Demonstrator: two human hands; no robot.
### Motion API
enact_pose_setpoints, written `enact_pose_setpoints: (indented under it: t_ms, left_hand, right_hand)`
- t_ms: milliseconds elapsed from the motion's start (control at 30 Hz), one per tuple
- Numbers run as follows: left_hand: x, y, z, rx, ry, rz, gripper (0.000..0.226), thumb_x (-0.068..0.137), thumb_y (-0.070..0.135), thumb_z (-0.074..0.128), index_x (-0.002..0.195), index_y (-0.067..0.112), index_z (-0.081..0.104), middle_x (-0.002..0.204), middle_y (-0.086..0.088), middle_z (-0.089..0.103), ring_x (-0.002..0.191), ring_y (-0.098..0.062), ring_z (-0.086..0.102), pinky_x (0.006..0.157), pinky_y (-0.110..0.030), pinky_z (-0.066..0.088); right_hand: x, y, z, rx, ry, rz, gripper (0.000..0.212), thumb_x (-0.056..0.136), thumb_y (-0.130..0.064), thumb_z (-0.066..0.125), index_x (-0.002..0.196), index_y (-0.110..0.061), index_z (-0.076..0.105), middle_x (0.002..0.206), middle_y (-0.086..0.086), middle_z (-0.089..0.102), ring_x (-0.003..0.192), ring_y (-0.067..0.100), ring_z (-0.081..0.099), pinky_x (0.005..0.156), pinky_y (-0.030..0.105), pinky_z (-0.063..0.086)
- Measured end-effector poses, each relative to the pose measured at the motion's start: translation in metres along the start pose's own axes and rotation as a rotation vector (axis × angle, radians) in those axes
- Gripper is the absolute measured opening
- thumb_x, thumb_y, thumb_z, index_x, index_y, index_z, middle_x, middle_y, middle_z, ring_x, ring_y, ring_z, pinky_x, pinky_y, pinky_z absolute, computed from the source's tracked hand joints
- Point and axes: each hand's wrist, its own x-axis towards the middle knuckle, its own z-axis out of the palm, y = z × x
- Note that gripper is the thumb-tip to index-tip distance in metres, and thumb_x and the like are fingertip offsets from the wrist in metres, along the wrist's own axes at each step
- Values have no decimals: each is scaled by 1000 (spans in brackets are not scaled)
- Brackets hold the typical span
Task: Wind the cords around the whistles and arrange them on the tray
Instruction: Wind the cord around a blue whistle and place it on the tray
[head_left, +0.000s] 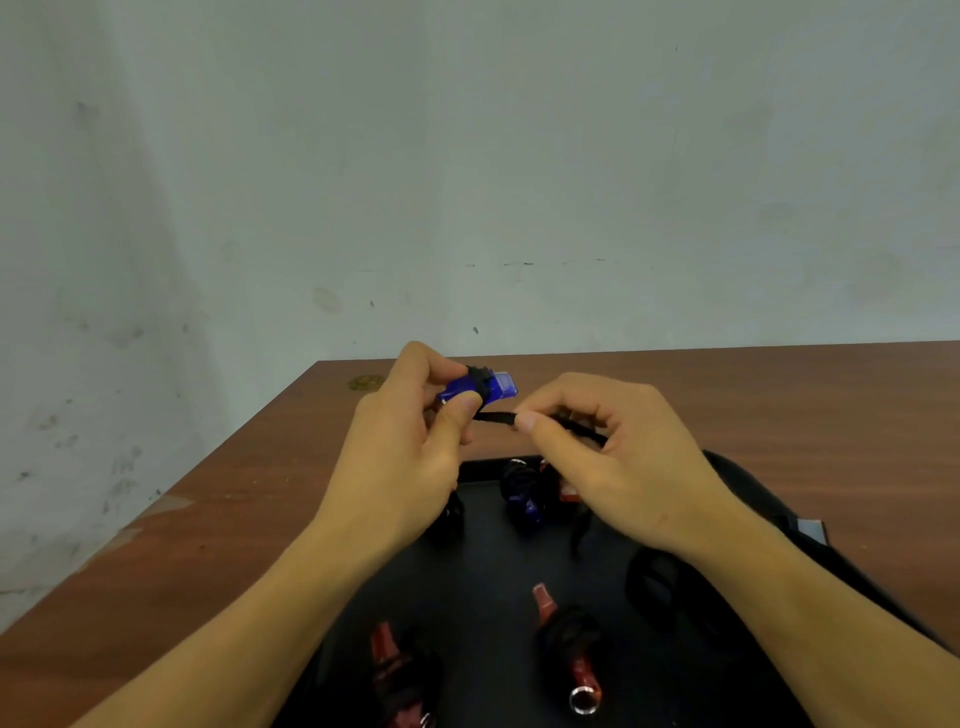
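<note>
We pinch the blue whistle (480, 388) in our left hand (410, 447) above the tray (483, 571) while our right hand (608, 457) fingers pinch its cord (496, 417), which could loosen and unwind if tension drops.

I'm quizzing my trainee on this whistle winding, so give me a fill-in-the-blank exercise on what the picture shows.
1. The left hand holds a whistle coloured ____.
2. The right hand pinches the black ____.
3. The finished whistles lie on a black ____.
4. The table has a top coloured ____.

Missing words: blue; cord; tray; brown.
</note>
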Motion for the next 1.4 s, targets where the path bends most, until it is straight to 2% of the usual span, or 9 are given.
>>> enact_pose_setpoints:
  t_ms: [67, 200, 367, 467, 667, 867, 1033, 1233, 1400]
  left_hand:
    - [-1, -1, -1, 104, -29, 38, 14, 97, 18, 58, 99, 29, 50, 75, 6, 66, 59, -9, 61, 59, -44, 57]
    - [-2, -2, -2, 212, -127, 98, 13, 98, 19, 57, 103, 27, 48, 81, -3, 68, 67, -25, 63, 61, -53, 52]
    - [-5, 3, -2, 251, -267, 168, 12, 98, 19, 56, 104, 27, 49, 75, 8, 63, 64, -12, 59, 61, -45, 52]
    - [-9, 7, -3, 217, -362, 229, 11, 98, 19, 55, 100, 27, 48, 72, 9, 61, 65, -13, 60, 61, -43, 52]
    - [-14, 15, -3, -96, -448, 174, 13, 98, 14, 55, 99, 27, 52, 76, -1, 63, 59, -17, 60, 55, -33, 55]
    - [-17, 12, 0, -354, -457, 127, 11, 96, 13, 55, 103, 21, 56, 73, -6, 64, 58, -17, 60, 55, -29, 53]
    - [-16, 13, 2, -530, -431, 80, 9, 93, 9, 54, 102, 10, 53, 69, -8, 64, 54, -20, 59, 52, -30, 51]
    - [-16, 13, 6, -694, -394, 2, 16, 91, 6, 54, 104, -1, 47, 65, -10, 63, 51, -21, 58, 48, -30, 50]
    - [-12, 16, 4, -776, -323, -57, 19, 88, 7, 56, 104, 0, 51, 63, -14, 61, 48, -23, 55, 46, -31, 48]
  right_hand:
    - [0, 1, -2, 33, 45, 16, 10, 91, -28, 67, 83, -30, 73, 79, -13, 70, 74, 11, 66, 68, 30, 56]
    - [-1, 0, -4, 38, 93, 14, 8, 89, -30, 71, 82, -28, 75, 76, -11, 71, 70, 12, 65, 64, 27, 53]
    - [0, -2, -5, 87, 123, -2, 8, 87, -25, 74, 80, -24, 74, 76, -8, 72, 73, 13, 67, 67, 23, 51]
    - [-2, -2, -7, 134, 112, 6, 5, 86, -24, 75, 81, -22, 74, 75, -6, 72, 72, 14, 68, 68, 23, 52]
    - [0, -5, -9, 338, 141, 67, 13, 78, -28, 75, 78, -15, 76, 71, -3, 74, 66, 6, 67, 65, 17, 51]
    - [3, 2, -10, 425, 159, 142, 18, 77, -30, 72, 77, -13, 77, 55, -9, 61, 54, 3, 54, 56, 15, 45]
    - [5, 2, -10, 470, 130, 224, 13, 76, -31, 73, 72, -19, 76, 66, -4, 71, 63, 7, 66, 62, 19, 51]
    - [6, 3, -7, 471, 74, 321, 21, 77, -36, 73, 72, -16, 78, 74, 6, 75, 68, 15, 69, 66, 25, 53]
    - [7, 8, -8, 390, 99, 357, 22, 90, -18, 70, 69, -16, 72, 43, -13, 50, 40, 0, 43, 46, 6, 34]
